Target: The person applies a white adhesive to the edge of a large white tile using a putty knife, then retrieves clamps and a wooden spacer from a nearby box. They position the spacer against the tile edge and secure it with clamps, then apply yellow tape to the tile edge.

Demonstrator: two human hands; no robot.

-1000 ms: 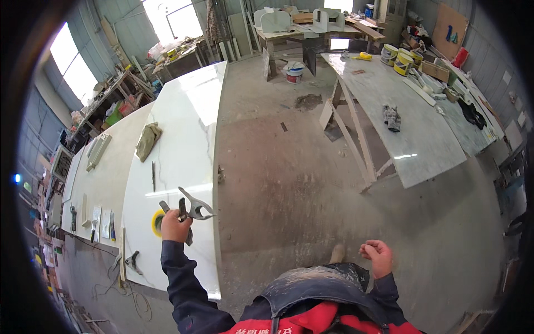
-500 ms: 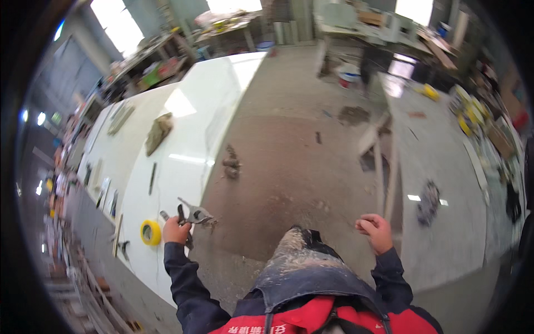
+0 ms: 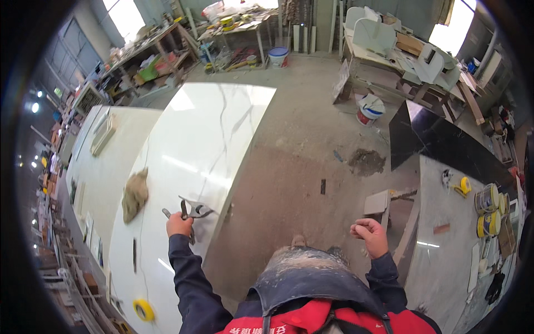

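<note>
The left hand is gripping a metal clamp, fingers closed around its handles, and is holding it above the near edge of the white marble slab that is forming the surface on the left. The clamp's jaws are pointing away from the person, toward the right. A crumpled brown rag is lying on the slab, near the clamp and to its left. A yellow tape roll is sitting on the same slab, well apart, toward the lower edge. The right hand is hanging over the concrete floor, fingers curled loosely together and holding nothing. A grey slab is lying just beside it on the right.
</note>
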